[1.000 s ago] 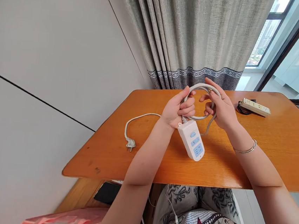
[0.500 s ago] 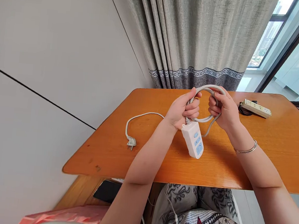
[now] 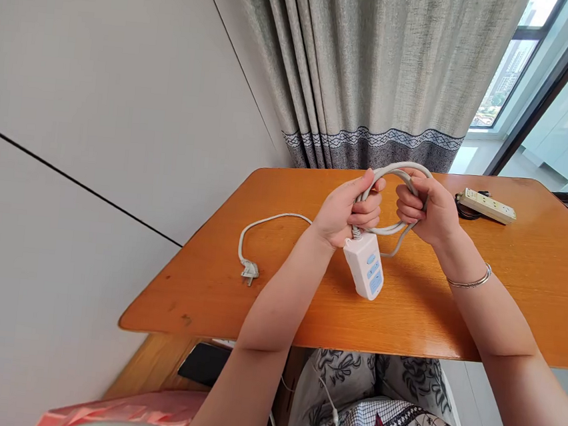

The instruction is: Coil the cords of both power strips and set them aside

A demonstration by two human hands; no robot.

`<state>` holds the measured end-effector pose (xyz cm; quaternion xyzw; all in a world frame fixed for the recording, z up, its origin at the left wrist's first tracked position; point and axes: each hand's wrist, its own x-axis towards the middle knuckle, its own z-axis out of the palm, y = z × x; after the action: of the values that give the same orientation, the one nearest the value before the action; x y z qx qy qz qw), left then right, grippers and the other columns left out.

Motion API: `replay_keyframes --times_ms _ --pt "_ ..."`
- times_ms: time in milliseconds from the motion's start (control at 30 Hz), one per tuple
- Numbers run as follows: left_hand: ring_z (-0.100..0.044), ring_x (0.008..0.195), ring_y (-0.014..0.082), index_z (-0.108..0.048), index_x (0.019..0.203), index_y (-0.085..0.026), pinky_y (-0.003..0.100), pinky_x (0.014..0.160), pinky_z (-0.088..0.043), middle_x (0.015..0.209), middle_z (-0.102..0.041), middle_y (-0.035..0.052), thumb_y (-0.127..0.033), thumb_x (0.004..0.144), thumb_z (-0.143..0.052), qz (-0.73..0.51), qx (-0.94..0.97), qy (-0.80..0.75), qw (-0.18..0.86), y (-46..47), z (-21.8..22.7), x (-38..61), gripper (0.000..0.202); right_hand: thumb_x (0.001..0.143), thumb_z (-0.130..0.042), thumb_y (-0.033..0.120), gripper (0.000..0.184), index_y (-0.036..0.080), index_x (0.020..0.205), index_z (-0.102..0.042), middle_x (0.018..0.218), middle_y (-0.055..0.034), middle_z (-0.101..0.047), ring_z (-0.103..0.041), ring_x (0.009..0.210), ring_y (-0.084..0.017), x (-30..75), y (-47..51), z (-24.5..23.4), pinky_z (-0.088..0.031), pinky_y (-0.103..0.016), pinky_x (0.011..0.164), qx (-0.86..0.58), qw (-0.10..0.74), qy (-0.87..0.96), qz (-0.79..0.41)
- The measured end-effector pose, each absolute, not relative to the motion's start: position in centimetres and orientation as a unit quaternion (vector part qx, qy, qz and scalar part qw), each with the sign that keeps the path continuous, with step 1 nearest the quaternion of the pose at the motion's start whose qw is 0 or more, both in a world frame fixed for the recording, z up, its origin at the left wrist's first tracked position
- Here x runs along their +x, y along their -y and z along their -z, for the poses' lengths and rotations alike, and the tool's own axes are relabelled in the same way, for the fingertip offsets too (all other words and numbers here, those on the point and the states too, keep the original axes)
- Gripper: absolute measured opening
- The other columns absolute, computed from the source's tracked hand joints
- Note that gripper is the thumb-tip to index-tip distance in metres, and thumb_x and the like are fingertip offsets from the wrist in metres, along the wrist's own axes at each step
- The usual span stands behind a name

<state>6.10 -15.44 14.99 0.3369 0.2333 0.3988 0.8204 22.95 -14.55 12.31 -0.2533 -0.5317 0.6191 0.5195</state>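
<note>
A white power strip point(image 3: 365, 268) with light-blue socket faces hangs tilted from my left hand point(image 3: 347, 209), just above the table. My left fingers are wrapped round its grey-white cord point(image 3: 399, 165), close to where the cord enters the strip. The cord is looped in a coil, and my right hand point(image 3: 430, 207) grips the coil's right side. From the coil the cord runs down behind the strip. On the table to the left, a further stretch of it ends in a plug point(image 3: 249, 271) with its prongs toward me.
A second, cream power strip point(image 3: 488, 206) with a black cord lies at the table's back right. The wooden table point(image 3: 195, 298) has its front edge at my lap. Below left are a dark phone-like slab point(image 3: 203, 364) and a pink bag point(image 3: 144, 410). A grey curtain point(image 3: 378, 68) hangs behind.
My right hand has shifted slightly to the right with its side of the coil, widening the loop a little. The hanging strip has swung slightly left. The plug has stayed put.
</note>
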Motion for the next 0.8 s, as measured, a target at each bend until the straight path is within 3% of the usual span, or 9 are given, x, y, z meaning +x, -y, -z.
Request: replay_keyframes --times_ms 133,200,433,600,700,800 --pt "-0.015 0.028 0.0018 -0.046 0.074 -0.019 0.014 0.035 -0.016 0.044 -0.017 -0.0136 -0.050 0.105 -0.043 -0.393 0.337 -0.235 0.823 15.7 -15.2 6.2 0.044 0.088 -0.056 0.072 0.053 0.022 0.104 -0.067 0.049 0.0129 -0.019 -0.012 0.037 -0.007 23.1 14.4 -12.4 -0.013 -0.024 0.038 -0.270 0.504 0.558 -0.601" --pt "-0.015 0.028 0.0019 -0.045 0.074 -0.019 0.014 0.035 -0.016 0.045 -0.017 -0.0137 -0.049 0.105 -0.042 -0.389 0.339 -0.235 0.824 15.7 -15.3 6.2 0.044 0.088 -0.052 0.077 0.061 0.021 0.104 -0.069 0.048 0.0129 -0.019 -0.012 0.036 -0.006 23.1 14.3 -12.4 -0.013 -0.023 0.037 -0.272 0.501 0.563 -0.599" --pt "-0.014 0.027 0.0020 -0.050 0.078 -0.018 0.013 0.035 -0.014 0.044 -0.017 -0.0136 -0.044 0.107 -0.041 -0.390 0.357 -0.230 0.817 15.6 -14.9 6.2 0.040 0.090 -0.059 0.061 0.041 0.022 0.078 -0.058 0.046 0.0123 -0.023 -0.014 0.036 -0.006 23.4 14.0 -12.3 -0.019 -0.023 0.039 -0.253 0.500 0.546 -0.623" --pt "-0.016 0.027 0.0021 -0.046 0.073 -0.018 0.014 0.034 -0.016 0.044 -0.019 -0.0127 -0.040 0.107 -0.040 -0.392 0.349 -0.222 0.822 15.9 -14.9 6.2 0.041 0.089 -0.063 0.053 0.032 0.022 0.083 -0.059 0.049 0.0120 -0.023 -0.015 0.038 -0.006 23.1 14.0 -12.1 -0.020 -0.022 0.039 -0.238 0.527 0.538 -0.613" --pt "-0.027 0.029 0.0036 -0.042 0.070 -0.019 0.015 0.034 -0.021 0.046 -0.032 -0.0097 -0.041 0.107 -0.040 -0.388 0.343 -0.211 0.829 16.0 -15.0 6.4 0.043 0.090 -0.062 0.056 0.035 0.021 0.092 -0.063 0.051 0.0119 -0.023 -0.016 0.038 -0.005 22.7 14.1 -11.9 -0.020 -0.022 0.039 -0.246 0.545 0.542 -0.591" --pt "-0.054 0.042 0.0081 -0.042 0.072 -0.019 0.016 0.036 -0.035 0.061 -0.058 -0.0006 -0.046 0.106 -0.040 -0.393 0.342 -0.195 0.831 15.9 -14.9 6.7 0.043 0.090 -0.061 0.063 0.042 0.022 0.101 -0.065 0.053 0.0116 -0.025 -0.018 0.039 -0.005 22.3 14.2 -11.8 -0.020 -0.022 0.039 -0.258 0.568 0.540 -0.565"
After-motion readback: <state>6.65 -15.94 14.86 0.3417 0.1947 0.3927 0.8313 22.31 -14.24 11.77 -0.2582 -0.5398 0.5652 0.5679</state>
